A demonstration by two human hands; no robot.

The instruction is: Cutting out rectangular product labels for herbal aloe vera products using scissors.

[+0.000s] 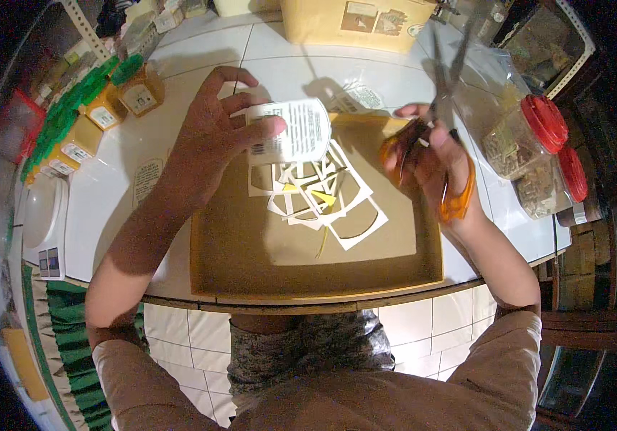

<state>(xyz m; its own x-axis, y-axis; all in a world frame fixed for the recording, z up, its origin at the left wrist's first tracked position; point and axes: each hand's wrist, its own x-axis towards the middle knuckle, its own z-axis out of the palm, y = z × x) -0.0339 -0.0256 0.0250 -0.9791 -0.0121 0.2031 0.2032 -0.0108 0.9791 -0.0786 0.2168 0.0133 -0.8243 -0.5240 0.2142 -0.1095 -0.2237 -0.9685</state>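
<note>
My left hand (216, 124) pinches a white printed label (303, 132) with rounded corners, thumb on top, above a shallow tan cardboard tray (233, 275). In my right hand (437, 161) is a pair of scissors (446, 97) with orange handles, blades parted and pointing away from me, nothing between them. White paper offcuts (349, 231) with curved cut-outs lie heaped in the tray, along with small yellow scraps (323, 197). A printed label (359, 97) lies on the tiled table behind the tray, and another (147, 175) lies left of it, beside my left forearm.
Green-lidded jars (138, 97) of orange-yellow contents line the left side, near a white kitchen scale (47, 221). At the right lie clear jars with red lids (544, 124). A yellowish container (357, 21) stands at the back. The table's front edge (287, 308) runs before my body.
</note>
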